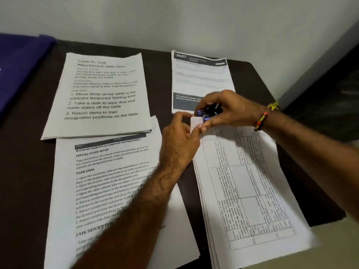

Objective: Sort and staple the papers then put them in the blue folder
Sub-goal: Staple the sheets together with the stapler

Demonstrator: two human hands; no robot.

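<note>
We've got the stapler at the top-left corner of the table-print stack, near-right on the desk. R hand curls round it; L hand pinches the corner. Three other stacks lie w/ text up; blue folder far left.

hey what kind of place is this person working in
Probably a desk or small work table indoors, set against a plain wall. A dark tabletop holds four stacks of printed papers, a blue folder lies at the far left, and both hands work a small stapler on one stack's corner.
</note>
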